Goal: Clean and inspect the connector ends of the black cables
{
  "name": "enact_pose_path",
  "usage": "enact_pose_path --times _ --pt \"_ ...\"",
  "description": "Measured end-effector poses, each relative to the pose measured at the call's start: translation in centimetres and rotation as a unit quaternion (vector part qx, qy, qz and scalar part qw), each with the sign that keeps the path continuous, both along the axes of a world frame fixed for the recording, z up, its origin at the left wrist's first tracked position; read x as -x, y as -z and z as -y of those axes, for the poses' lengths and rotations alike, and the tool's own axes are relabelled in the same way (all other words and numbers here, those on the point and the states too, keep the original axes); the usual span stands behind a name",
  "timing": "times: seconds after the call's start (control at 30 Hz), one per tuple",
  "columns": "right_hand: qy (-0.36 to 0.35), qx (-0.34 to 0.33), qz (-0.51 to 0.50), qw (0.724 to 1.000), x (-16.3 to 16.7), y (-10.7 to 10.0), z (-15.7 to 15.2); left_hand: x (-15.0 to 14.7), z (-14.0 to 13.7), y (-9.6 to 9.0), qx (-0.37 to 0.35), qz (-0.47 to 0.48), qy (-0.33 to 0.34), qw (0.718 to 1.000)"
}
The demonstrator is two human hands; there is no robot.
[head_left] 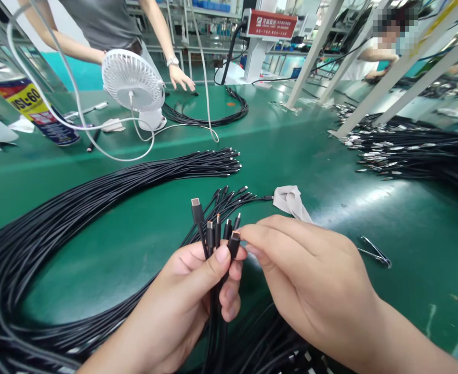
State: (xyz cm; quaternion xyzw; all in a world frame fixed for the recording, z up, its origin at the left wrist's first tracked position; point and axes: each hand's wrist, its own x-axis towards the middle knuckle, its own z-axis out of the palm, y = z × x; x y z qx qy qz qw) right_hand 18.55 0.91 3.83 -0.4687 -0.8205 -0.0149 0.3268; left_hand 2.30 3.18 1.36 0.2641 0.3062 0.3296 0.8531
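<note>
My left hand (201, 291) is closed around several black USB-C cables (210, 236). Their plugs point upward above the thumb, and one stands taller at the left. At the right of the bunch, one plug (234, 240) tilts toward my right hand (310, 275). The thumb and fingertips of that hand are pinched together right beside its metal tip. What lies between them, if anything, is hidden. Just behind the hands, more cable ends (232, 197) lie on the green table, close to a crumpled pale cloth (291, 201).
A large curved bundle of black cables (96, 192) covers the left. Tweezers (375, 252) lie at right, with a cable pile (408, 150) behind. A white fan (133, 80), its white cord and a spray can (37, 109) stand at the back. Another person's hand (182, 78) reaches over a coil.
</note>
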Motion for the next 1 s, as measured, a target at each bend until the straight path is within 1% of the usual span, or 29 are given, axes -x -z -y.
enact_pose_path --times 0.2,0.4,0.83,1.0 --pt "0.026 -0.04 0.035 0.998 0.05 0.03 0.17 -0.05 -0.03 0.06 -0.026 -0.027 0.001 0.999" --pt "0.032 -0.069 0.047 0.996 0.03 0.0 0.09 -0.13 0.12 -0.1 -0.032 -0.041 -0.001 0.999" --pt "0.035 -0.076 0.061 0.995 -0.1 0.06 -0.12 -0.12 -0.14 0.19 -0.016 -0.025 -0.007 1.0" --pt "0.029 -0.072 0.064 0.995 -0.2 -0.16 0.12 0.04 -0.14 0.25 -0.009 -0.02 0.002 1.0"
